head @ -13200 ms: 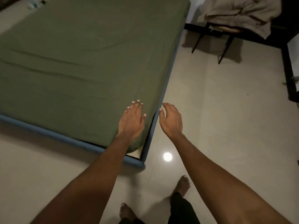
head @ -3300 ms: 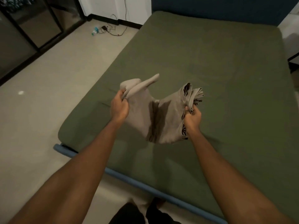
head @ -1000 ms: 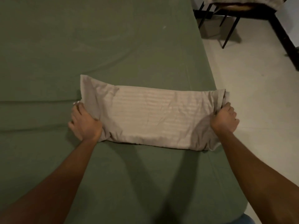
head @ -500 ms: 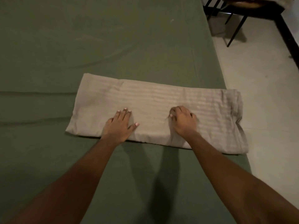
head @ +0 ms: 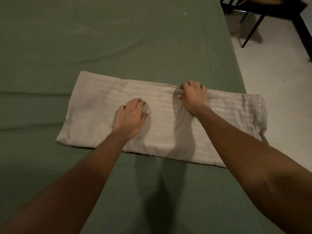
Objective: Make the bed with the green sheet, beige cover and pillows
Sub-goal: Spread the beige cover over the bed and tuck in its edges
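Observation:
The green sheet lies spread over the mattress with a few long creases. On it, near the bed's right edge, a folded beige cover with faint stripes forms a long flat rectangle. Its right end hangs slightly past the mattress edge. My left hand rests on the middle of the cover, fingers bent and pressing into the cloth. My right hand reaches to the cover's far edge and grips a bunched fold of it there.
Pale tiled floor runs along the right side of the bed. A black-legged chair stands at the top right with something beige piled on its seat. A dark furniture edge borders the far right.
My right hand has moved from the cover's middle up to its far edge and gathered a fold. My left hand has slid a little forward, its fingers now bent.

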